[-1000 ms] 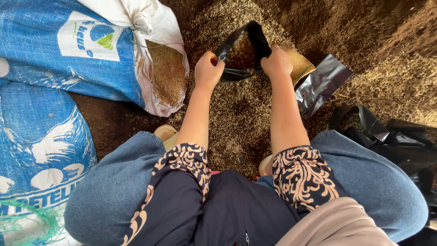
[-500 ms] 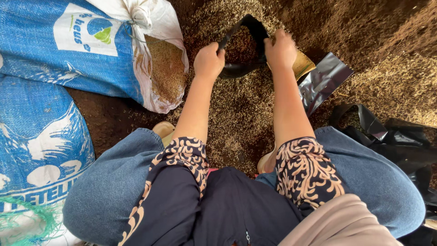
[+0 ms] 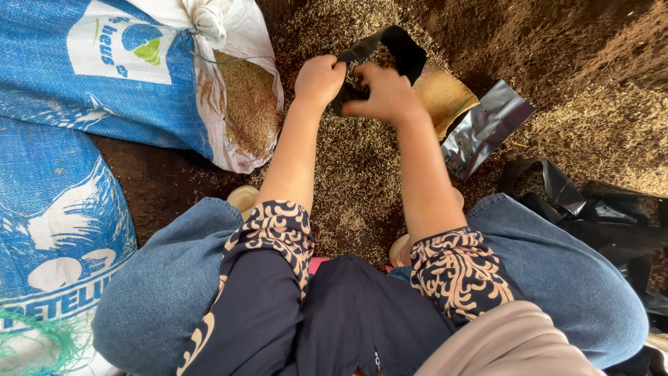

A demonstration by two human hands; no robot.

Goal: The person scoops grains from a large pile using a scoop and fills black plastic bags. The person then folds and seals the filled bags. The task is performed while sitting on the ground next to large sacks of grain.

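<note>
Head view: my left hand (image 3: 319,79) grips the rim of the small black plastic bag (image 3: 390,52), my right hand (image 3: 382,94) pinches it beside. The bag sits on the husk-strewn floor (image 3: 362,174). Thin, limp, probably slippery; hold at the rim.

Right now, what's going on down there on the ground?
A person crouches over a floor strewn with husks. The left hand grips the rim of a small black plastic bag, and the right hand pinches its other side. An open blue sack of husks lies to the left.
</note>
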